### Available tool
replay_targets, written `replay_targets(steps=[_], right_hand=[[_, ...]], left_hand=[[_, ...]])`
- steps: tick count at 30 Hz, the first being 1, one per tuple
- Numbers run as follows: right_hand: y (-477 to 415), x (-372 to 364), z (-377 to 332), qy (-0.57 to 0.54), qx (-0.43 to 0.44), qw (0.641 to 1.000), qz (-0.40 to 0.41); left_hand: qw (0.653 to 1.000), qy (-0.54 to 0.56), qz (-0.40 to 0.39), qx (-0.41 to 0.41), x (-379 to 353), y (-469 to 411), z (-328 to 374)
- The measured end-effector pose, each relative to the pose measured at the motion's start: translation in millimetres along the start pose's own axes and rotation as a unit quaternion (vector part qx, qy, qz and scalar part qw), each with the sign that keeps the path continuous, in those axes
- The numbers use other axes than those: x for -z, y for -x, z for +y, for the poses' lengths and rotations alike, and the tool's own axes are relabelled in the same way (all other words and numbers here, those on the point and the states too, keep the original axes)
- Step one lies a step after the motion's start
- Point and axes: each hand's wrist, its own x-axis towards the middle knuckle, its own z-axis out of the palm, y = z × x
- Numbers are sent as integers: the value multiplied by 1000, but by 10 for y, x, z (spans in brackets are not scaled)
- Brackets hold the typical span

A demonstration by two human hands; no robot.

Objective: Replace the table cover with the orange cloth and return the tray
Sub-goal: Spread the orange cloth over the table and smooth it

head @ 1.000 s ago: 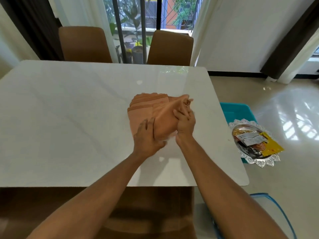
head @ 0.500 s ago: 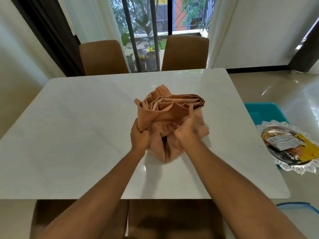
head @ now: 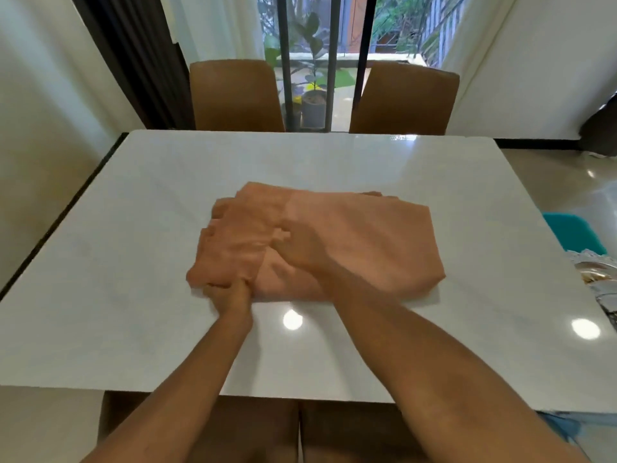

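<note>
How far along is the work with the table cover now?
Done: the table is stripped bare. In hand: the orange cloth lies folded in the middle; the left hand grips its near corner and the right hand rests on it. Left: spreading it and returning the tray.

Cloth (head: 360,235): plain pale orange throughout. Desk (head: 133,262): glossy white with faint grey veining; the two chairs (head: 233,95) beyond it are plain brown. Tray (head: 589,254): silver with a lacy patterned rim; the bin (head: 571,233) beside it is teal.

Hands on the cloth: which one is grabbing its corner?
The left hand grips the near-left corner of the orange cloth in a fist. The right hand lies on top, nearer the middle, its fingers blurred.
</note>
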Motion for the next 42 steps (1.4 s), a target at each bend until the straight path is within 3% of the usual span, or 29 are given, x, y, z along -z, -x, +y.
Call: replay_targets(steps=[3,6,8,10,12,14,20,22,25,26,28,30,32,34,37,40,42], right_hand=[[677,233,-293,146,-22,985,90],[925,367,95,217,-81,967,109],[921,534,263,267,-121,952,93],[939,670,471,280,-158,947,26],[1013,761,691,249,-184,951,-21],[1178,752,779,232,-212,949,-12],[1518,459,605,179,-318,927,82],[1588,353,449,133,-367,917,84],[1636,157,141,64,-409,907,77],[1610,119,26,32,-419,905,67],[1568,115,-133,-55,-441,894,52],[1590,201,-175,-76,-420,898,109],[1707,428,-67,2,-359,910,208],[1822,723,222,62,-325,903,273],[2002,1191,854,84,-383,874,288],[2296,1476,1367,50,-435,859,266],[2420,1531,1516,1,-411,874,259]], left_hand=[[985,-155,70,-37,221,-109,-120],[928,-330,75,-153,123,-43,-123],[843,-432,14,-320,88,-68,-252],[725,-520,-107,-439,-10,-68,-343],[661,-595,-214,-404,-111,35,-339],[642,-638,-252,-343,-191,85,-414],[550,-647,-317,-423,-404,-219,-507],[490,-669,-364,-424,-669,-457,-272],[455,-686,-393,-410,-1259,-669,2],[449,-691,-375,-425,-1426,-642,9],[469,-680,-337,-452,-1718,-463,-51],[529,-586,-337,-513,-1902,-225,-199],[611,-438,-382,-537,-1938,102,-349],[647,-367,-399,-536,-1876,456,-481],[667,-358,-414,-505,-1748,927,-704],[647,-413,-440,-466,-1685,1309,-872],[631,-452,-451,-441,-1680,1452,-914]])
